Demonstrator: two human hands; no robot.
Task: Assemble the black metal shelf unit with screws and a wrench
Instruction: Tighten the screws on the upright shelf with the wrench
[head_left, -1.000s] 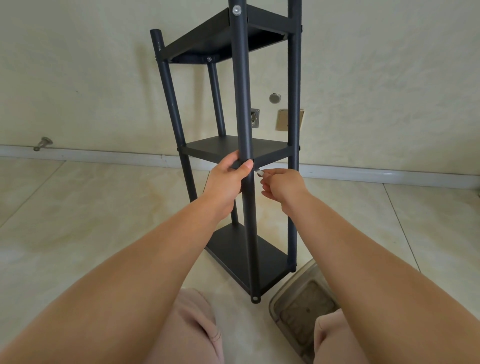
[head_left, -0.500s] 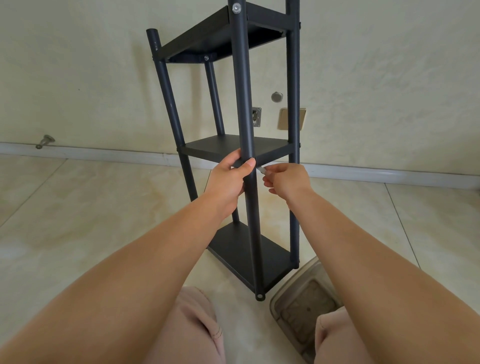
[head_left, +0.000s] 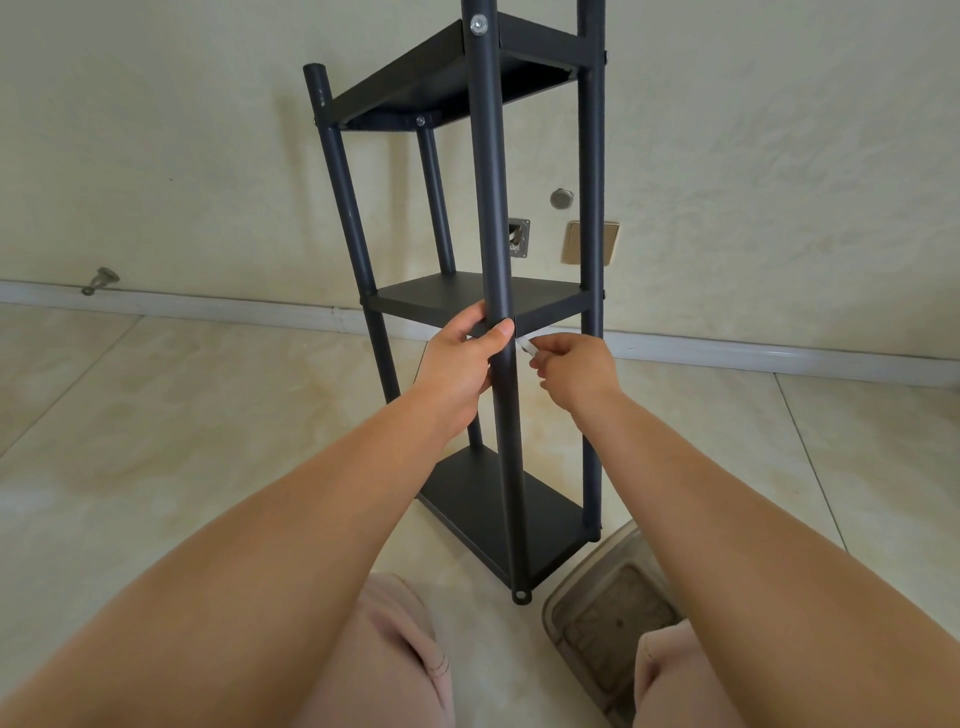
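The black metal shelf unit (head_left: 470, 299) stands upright on the floor with three shelves between four round posts. My left hand (head_left: 464, 358) grips the near front post (head_left: 491, 182) at the height of the middle shelf, thumb across the post. Just right of that post, my right hand (head_left: 569, 366) pinches a small silvery wrench (head_left: 525, 347) whose tip points at the post beside the middle shelf's corner. A silver screw head (head_left: 478, 24) shows on the same post at the top shelf.
A clear plastic container (head_left: 608, 618) sits on the tiled floor by the unit's near right foot, between my knees. The wall behind carries a socket plate (head_left: 589, 243), a metal bracket (head_left: 518, 236) and a baseboard. A door stop (head_left: 98, 281) sticks out at the left.
The view has shifted slightly and the unit sits a little lower and nearer. My right hand has moved closer to the front post with the wrench. My left hand keeps its grip.
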